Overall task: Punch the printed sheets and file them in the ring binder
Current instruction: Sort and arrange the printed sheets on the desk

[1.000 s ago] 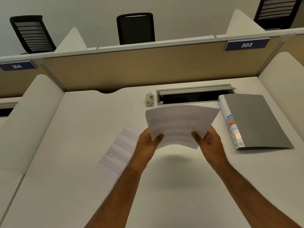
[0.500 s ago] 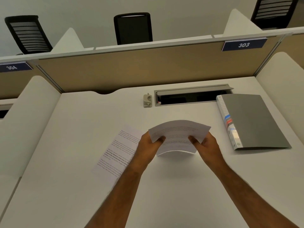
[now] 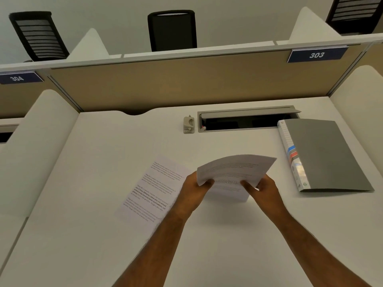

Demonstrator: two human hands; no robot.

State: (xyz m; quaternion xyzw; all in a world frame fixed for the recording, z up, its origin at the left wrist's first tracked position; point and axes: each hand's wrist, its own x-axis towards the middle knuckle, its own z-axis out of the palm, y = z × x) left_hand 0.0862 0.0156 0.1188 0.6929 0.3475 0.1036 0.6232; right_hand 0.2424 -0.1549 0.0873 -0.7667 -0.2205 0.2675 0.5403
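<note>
A small stack of printed sheets [image 3: 234, 170] stands on its lower edge on the white desk [image 3: 93, 204], bowed over at the top. My left hand [image 3: 192, 191] grips its left side and my right hand [image 3: 263, 189] grips its right side, thumbs on the near face. One more printed sheet [image 3: 155, 189] lies flat on the desk to the left of my left hand. The grey ring binder [image 3: 329, 154] lies closed at the right. A small grey hole punch [image 3: 188, 124] sits at the back of the desk.
An open cable tray slot [image 3: 244, 121] runs along the back, between the punch and the binder. Beige and white partitions [image 3: 186, 85] wall the desk at the back and both sides. Black chairs [image 3: 172, 30] stand beyond the partition.
The held sheets came down from mid-air and closer to me; their lower edge now rests on the desk and the top bows forward. Both hands stayed on the stack.
</note>
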